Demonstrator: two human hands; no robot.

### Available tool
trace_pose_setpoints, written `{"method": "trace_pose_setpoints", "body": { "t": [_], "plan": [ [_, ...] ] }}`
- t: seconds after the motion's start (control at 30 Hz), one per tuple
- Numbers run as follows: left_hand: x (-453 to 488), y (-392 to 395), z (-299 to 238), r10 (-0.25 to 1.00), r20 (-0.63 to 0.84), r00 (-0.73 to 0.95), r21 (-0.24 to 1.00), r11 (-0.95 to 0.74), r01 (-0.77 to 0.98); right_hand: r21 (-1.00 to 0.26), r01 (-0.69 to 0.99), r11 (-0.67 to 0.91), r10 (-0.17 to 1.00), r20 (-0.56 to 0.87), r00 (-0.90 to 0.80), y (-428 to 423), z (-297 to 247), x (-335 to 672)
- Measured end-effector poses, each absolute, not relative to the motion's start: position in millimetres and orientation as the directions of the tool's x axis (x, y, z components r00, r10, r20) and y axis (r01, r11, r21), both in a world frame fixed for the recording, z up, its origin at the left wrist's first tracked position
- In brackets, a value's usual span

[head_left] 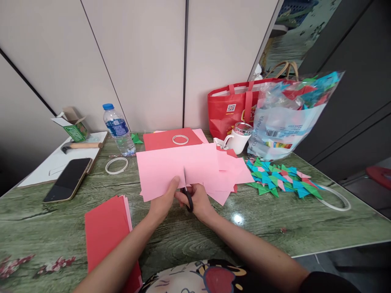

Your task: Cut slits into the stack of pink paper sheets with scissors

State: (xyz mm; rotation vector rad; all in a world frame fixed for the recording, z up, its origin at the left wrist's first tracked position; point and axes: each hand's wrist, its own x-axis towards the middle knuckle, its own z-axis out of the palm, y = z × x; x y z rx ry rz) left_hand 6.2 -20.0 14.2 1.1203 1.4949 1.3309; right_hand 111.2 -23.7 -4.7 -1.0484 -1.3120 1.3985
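A wide sheet of pink paper (pixel 159 171) is held up over the table by my left hand (pixel 165 199), thumb on top and fingers hidden underneath. My right hand (pixel 197 201) grips a pair of scissors (pixel 189 200) by their black handles. The blades point away from me and meet the sheet near its middle, at a cut running in from the near edge. Behind and to the right, loose pink sheets (pixel 235 173) lie overlapped with some red paper. A red stack (pixel 106 232) with pink edges rests by my left forearm.
At the back are a water bottle (pixel 117 130), a white mug (pixel 240 140), a red bag (pixel 222 108) and a plastic bag of folded paper (pixel 281 122). Folded pieces (pixel 281 179) spread at right beside a tape roll (pixel 336 197). A phone (pixel 69 179) and hammer (pixel 82 145) lie left.
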Motion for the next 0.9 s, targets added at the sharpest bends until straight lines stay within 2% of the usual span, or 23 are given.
{"method": "trace_pose_setpoints", "body": {
  "t": [0.9],
  "plan": [
    [5.2, -18.4, 9.1, 0.954, 0.003, -0.299, 0.996, 0.024, 0.087, -0.998, -0.053, -0.023, 0.976, -0.011, -0.218, -24.1, -3.4, 110.8]
  ]
}}
